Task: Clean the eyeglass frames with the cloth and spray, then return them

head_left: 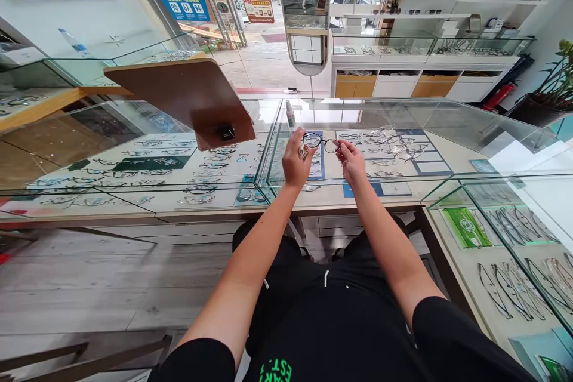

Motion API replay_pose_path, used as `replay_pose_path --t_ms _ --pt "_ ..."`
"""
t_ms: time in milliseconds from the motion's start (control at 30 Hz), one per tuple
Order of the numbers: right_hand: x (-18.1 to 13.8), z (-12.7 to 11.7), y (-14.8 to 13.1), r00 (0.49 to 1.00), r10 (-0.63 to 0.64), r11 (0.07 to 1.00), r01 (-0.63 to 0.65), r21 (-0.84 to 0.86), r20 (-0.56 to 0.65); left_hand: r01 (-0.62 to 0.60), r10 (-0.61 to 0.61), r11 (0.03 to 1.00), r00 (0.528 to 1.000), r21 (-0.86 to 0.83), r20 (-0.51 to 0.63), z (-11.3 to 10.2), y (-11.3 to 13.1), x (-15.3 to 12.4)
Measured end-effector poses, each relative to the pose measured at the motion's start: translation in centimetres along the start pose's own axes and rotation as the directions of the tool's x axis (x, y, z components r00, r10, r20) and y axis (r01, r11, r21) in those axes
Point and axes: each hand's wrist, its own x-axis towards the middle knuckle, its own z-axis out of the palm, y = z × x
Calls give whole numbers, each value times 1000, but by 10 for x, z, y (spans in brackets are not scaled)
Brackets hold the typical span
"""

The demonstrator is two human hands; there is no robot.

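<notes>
A pair of round, dark-framed eyeglasses [321, 139] is held up over the glass display counter [358, 110]. My left hand [295, 162] is closed on one side of the frame, at the left lens. A small crumpled, patterned thing [304, 151] shows at its fingers; I cannot make out what it is. My right hand [351, 161] pinches the other side of the frame, by the right lens. Just beyond my left hand, a small clear bottle [290, 113] stands on the glass top.
Beneath the glass lie several rows of eyeglasses [380, 138]. To the left, a brown-backed tilted mirror or panel [183, 92] stands on the counter. Another glass case [501, 239] borders my right side, with white sheets [537, 182] over it. A tall mirror [307, 12] stands beyond.
</notes>
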Motion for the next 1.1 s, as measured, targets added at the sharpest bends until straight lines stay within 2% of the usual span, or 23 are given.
replay_pose_path --t_ms 133,433,567,867,1100 --pt "-3 0 -4 1000 12 999 -13 -46 -12 24 -24 999 1000 -39 11 2 -3 -1" --pt "-7 4 -5 999 -9 997 6 -74 -37 32 -32 999 999 4 -3 -1 -3 -1" --pt "-10 3 -3 999 -42 998 41 -53 -6 51 -51 998 999 -40 4 -6 -1 -1" --pt "-19 7 -3 999 -34 999 34 -24 -5 8 -11 999 998 -46 -63 -16 6 0" --pt "-25 9 -5 997 -71 997 70 -41 -40 43 -44 998 999 -34 -28 -17 5 -3"
